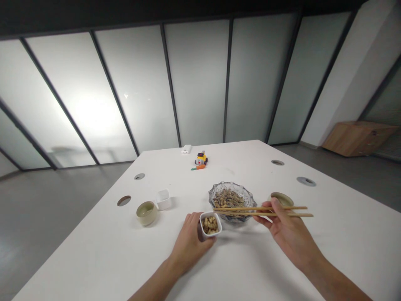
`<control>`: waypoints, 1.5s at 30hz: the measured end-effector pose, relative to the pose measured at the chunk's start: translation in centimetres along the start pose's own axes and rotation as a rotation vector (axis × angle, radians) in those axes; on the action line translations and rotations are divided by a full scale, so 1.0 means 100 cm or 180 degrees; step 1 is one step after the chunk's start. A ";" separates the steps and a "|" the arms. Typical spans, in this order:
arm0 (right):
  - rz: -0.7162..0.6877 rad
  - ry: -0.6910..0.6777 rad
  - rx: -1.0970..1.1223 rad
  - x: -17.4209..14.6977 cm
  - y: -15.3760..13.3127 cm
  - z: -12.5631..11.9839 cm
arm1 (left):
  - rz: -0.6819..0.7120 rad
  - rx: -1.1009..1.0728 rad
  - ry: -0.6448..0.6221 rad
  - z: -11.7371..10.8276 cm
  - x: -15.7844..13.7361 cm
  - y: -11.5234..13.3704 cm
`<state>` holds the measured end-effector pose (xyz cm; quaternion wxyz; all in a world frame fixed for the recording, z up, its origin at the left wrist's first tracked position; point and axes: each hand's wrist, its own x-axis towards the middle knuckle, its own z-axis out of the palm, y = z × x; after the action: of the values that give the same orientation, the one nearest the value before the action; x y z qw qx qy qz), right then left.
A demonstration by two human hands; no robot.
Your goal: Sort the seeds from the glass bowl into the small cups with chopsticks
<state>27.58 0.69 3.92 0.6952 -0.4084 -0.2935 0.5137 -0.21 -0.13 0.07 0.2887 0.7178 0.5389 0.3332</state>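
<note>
My left hand is wrapped round a small white square bowl near the middle of the table. Inside that bowl lie several tan pieces that look like peanuts. My right hand grips a pair of wooden chopsticks, held nearly level, their tips at the white bowl's far rim. Behind and under the sticks stands a clear glass bowl with a scalloped rim, filled with thin brownish dried strips. Just beyond my right hand is an olive-green cup, partly hidden by it.
On the white table, another green cup and a second white square bowl stand at the left. Farther back are a toy carrot, a yellow toy vehicle and a white box-shaped item. Round cable holes pierce the tabletop.
</note>
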 end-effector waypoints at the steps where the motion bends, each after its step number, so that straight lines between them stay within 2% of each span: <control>1: -0.0217 0.0016 -0.0218 0.001 -0.001 -0.002 | 0.0004 0.0014 0.0002 0.000 0.000 0.000; 6: -0.1507 -0.0109 -0.2083 0.004 -0.009 -0.016 | -0.0034 0.0056 -0.0005 -0.001 0.000 0.002; 8: -0.1875 -0.0255 -0.2592 0.004 -0.009 -0.017 | -0.0043 0.0069 -0.0002 -0.001 0.000 0.003; 10: -0.2027 -0.0399 -0.2820 0.003 -0.007 -0.016 | -0.0038 0.0079 0.0004 -0.002 0.000 0.004; 16: -0.2052 -0.0639 -0.2881 0.001 0.001 -0.011 | -0.0056 0.0086 -0.0052 -0.002 -0.001 0.005; 22: -0.1982 -0.0698 -0.2897 0.002 0.000 -0.010 | -0.0076 0.0112 -0.0087 -0.002 0.000 0.004; 27: -0.1882 -0.0426 -0.2788 0.003 -0.003 -0.010 | -0.0125 0.0117 -0.0083 -0.003 0.000 0.007; 29: -0.1582 -0.0279 -0.2367 0.004 -0.004 -0.011 | -0.0108 0.0108 -0.0078 -0.003 -0.001 0.007; 32: -0.0955 -0.0130 -0.1362 0.007 -0.006 -0.010 | -0.0060 0.0102 -0.0048 -0.004 -0.001 0.008; 35: -0.0722 -0.0121 -0.0705 0.008 -0.009 -0.009 | -0.0031 0.0114 -0.0042 -0.004 -0.001 0.007; 41: -0.0448 -0.0157 -0.0278 0.009 -0.015 -0.005 | -0.0078 0.0138 -0.0057 -0.003 0.000 0.005; 45: -0.0300 -0.0125 -0.0313 0.008 -0.013 -0.006 | -0.0134 0.0165 -0.0083 -0.002 0.001 0.003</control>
<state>28.94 1.11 4.75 0.6918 -0.4176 -0.3508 0.4733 -0.15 -0.14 0.44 0.2840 0.7178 0.5585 0.3036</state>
